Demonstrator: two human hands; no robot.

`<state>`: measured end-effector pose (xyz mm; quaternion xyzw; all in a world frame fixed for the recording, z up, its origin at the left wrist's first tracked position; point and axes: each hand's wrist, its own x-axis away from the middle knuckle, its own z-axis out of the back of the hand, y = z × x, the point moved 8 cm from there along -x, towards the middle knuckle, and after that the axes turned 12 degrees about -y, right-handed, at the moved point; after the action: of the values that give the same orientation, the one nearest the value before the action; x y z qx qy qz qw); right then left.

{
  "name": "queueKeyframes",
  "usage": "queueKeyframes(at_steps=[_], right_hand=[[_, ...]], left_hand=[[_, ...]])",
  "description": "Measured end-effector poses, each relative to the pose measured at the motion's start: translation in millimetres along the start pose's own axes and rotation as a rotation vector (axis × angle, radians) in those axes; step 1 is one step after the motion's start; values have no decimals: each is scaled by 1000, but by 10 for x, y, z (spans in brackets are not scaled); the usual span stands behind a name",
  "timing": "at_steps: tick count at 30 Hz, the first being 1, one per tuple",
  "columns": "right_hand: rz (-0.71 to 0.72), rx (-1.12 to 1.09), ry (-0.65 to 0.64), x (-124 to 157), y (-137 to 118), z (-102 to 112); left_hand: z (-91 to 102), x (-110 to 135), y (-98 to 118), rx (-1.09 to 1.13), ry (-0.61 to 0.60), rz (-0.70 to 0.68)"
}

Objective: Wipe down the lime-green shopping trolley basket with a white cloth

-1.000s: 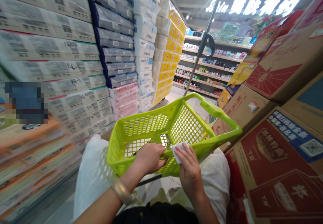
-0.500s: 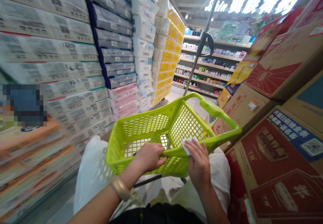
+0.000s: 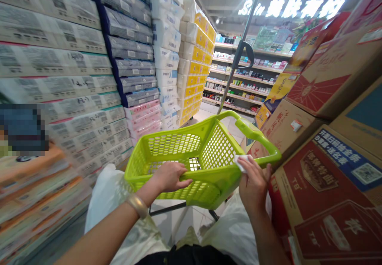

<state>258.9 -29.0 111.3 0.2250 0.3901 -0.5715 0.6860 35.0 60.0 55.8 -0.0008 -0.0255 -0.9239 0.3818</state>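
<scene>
A lime-green shopping cart basket (image 3: 222, 177) with perforated walls stands right in front of me, with nothing visible inside. My left hand (image 3: 170, 176), a gold-toned bangle above its wrist, grips the near rim, fingers over the top and thumb on the outside. Farther right along the same rim, my right hand (image 3: 255, 183) presses a small white cloth or tissue (image 3: 242, 163) against the plastic near the base of the cart's handle (image 3: 253, 131). Its fingers partly cover the cloth.
Stacked paper packs (image 3: 80, 70) wall the left side, beside yellow-and-white packs (image 3: 197, 58). Cardboard cartons (image 3: 328, 169) crowd the right. A slanted grey pole with a loop grip (image 3: 243, 56) rises behind the cart. Product shelves (image 3: 244, 76) stand at the back.
My right hand has slid right along the rim with the white cloth, toward the handle. The left hand has shifted slightly left and up, still on the rim.
</scene>
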Motion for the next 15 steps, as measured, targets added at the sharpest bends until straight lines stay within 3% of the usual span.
queueKeyframes(at_steps=[4,10,15], right_hand=[[-88,76,99,-68,292,188],[69,-4,-87,-99,126,18],[-14,80,9,-189,530,151]], left_hand=[[2,-51,-41,-6,-2,-28],[30,-106,-143,-14,24,-99],[42,-150,-261,-29,16,-122]])
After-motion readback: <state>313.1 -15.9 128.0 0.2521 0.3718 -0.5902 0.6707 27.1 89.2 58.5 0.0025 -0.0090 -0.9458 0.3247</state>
